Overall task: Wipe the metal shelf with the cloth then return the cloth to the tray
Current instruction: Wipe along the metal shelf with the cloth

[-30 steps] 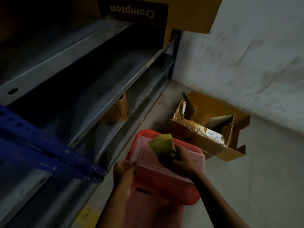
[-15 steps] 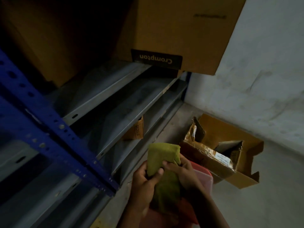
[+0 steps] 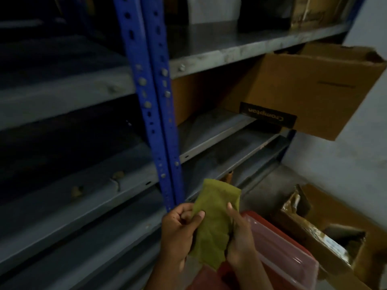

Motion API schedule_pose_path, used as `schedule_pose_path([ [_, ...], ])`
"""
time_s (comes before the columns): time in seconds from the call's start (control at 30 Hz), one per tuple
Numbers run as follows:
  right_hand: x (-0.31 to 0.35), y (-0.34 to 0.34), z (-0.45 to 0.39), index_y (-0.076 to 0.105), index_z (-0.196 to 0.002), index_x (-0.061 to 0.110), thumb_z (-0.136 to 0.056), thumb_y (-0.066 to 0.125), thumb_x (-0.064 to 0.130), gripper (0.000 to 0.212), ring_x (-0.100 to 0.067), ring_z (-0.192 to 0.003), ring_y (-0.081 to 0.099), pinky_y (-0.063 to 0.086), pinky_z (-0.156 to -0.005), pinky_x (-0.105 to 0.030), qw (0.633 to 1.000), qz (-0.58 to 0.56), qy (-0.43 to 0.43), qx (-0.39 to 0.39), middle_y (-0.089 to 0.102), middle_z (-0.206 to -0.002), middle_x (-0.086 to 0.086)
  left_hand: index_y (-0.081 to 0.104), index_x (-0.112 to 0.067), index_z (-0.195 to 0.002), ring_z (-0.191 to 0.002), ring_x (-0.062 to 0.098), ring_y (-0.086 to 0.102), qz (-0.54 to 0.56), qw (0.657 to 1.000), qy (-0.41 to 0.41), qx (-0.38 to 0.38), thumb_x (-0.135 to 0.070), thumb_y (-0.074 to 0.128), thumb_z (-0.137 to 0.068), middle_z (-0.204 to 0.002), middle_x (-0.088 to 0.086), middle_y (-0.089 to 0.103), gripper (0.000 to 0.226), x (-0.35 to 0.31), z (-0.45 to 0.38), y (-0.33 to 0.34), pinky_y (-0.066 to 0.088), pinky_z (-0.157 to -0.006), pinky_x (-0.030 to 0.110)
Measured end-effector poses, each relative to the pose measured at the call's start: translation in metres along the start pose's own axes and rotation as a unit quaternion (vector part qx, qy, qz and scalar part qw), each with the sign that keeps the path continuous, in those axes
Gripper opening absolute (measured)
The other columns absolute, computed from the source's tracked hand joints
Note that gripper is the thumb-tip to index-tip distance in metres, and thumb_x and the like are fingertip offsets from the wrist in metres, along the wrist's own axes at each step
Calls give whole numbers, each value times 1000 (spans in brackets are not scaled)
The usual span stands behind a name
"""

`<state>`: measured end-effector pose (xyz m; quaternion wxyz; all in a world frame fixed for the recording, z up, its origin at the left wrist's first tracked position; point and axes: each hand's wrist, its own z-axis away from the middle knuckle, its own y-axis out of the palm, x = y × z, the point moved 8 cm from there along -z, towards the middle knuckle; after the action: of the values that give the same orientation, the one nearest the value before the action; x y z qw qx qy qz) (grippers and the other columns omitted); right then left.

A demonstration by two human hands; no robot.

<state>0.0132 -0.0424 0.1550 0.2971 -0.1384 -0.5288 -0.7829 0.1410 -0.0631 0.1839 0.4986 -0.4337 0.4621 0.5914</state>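
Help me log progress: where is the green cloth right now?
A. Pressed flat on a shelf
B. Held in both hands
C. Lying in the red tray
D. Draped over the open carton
B: the left hand and right hand both grip the green cloth, clear of the shelves.

"Crompton", printed upside down, stands on a black label (image 3: 268,117) of the cardboard box (image 3: 303,88), right of centre.

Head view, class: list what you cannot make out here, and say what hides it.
- Cloth: side edges covered by the left hand and right hand.
- Red tray: contents hidden by a translucent lid and the hands.
- Top shelf: items cut off by the frame edge, dark.
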Motion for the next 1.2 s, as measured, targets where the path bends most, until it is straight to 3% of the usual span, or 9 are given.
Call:
schedule_pose_path([
  [0.2,-34,75,10,63,-115,7,-79,65,-10,41,-40,-101,66,50,-91,-58,955,206,-201,-69,71,-108,-17,67,-12,-78,-61,14,62,-93,990,82,-63,-8,79,-74,-67,7,69,13,-39,5,-103,52,-59,32],
  [0.33,-41,138,15,62,-102,5,-92,47,-13,25,-12,-71,65,54,-62,-20,904,302,-295,-62,70,-73,5,63,-9,-81,-55,1,58,-136,981,123,-68,12,67,-78,-62,3,66,22,-61,11,-159,46,-55,14],
  [0.5,-48,210,5,57,-120,19,-85,53,-3,41,-16,-82,65,54,-74,-38,630,642,-426,-96,67,-98,-2,61,-25,-85,-71,1,63,-228,950,160,-143,1,73,-73,-74,-8,67,31,-66,6,-230,51,-66,22],
  [0.63,-58,262,-27,41,-137,23,-81,50,-1,61,-28,-126,52,56,-81,-50,474,745,-464,-77,50,-141,-5,56,-34,-83,-76,-3,61,-249,933,174,-191,-2,72,-76,-79,-11,65,36,-74,1,-266,48,-67,15],
  [0.77,-65,290,-94,54,-132,13,-58,82,19,79,-38,-126,50,51,-91,-53,342,852,-395,-15,55,-135,-15,53,-32,-82,-77,-7,60,-257,922,193,-213,3,70,-78,-76,-10,64,39,-83,-6,-282,42,-62,6],
  [0.83,-76,286,-126,58,-129,13,-69,68,35,64,-39,-121,54,48,-94,-54,291,900,-325,4,60,-129,-16,51,-37,-84,-77,0,61,-297,905,206,-223,-1,71,-78,-81,-12,63,42,-79,-11,-288,42,-63,10],
  [0.9,-89,272,-145,56,-130,12,-89,29,30,52,-35,-122,53,42,-102,-46,277,929,-241,34,59,-130,-16,51,-39,-88,-78,8,59,-353,881,219,-226,-4,73,-75,-89,-8,60,43,-75,-16,-290,42,-67,19],
  [1.03,-97,243,-156,63,-116,9,-92,49,20,30,-29,-112,59,46,-94,-35,327,930,-149,72,63,-123,-13,52,-28,-123,-104,23,55,-469,826,250,-188,-12,82,-64,-117,7,61,68,-56,-26,-278,47,-85,29],
  [1.2,-99,234,-165,38,-143,23,-83,20,45,67,-29,-130,45,35,-108,-36,355,902,-193,154,46,-144,-10,37,-18,-142,-132,23,40,-602,766,191,-121,-45,78,-61,-142,6,50,94,-25,-35,-263,12,-110,27],
])
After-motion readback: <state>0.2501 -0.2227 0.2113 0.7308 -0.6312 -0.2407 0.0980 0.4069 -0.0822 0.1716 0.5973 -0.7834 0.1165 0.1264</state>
